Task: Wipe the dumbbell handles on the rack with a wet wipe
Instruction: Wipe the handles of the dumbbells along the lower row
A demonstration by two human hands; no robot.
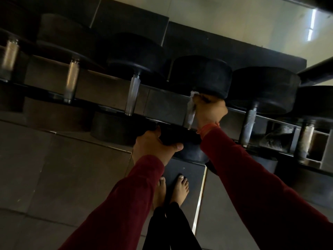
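Several black dumbbells with metal handles lie side by side on a dark rack (266,53). My right hand (210,110) is closed around the handle (189,121) of one dumbbell in the middle, pressing a white wet wipe (192,103) against it just below the far weight head (201,74). My left hand (155,146) grips the near black head (182,136) of the same dumbbell. Both arms wear dark red sleeves. Much of the handle is hidden by the wipe and my fingers.
Neighbouring handles stand bare to the left (133,95) and right (249,121). More dumbbells run off to the far left (72,80) and far right (306,141). My bare feet (173,188) stand on the tiled floor (72,168) below the rack.
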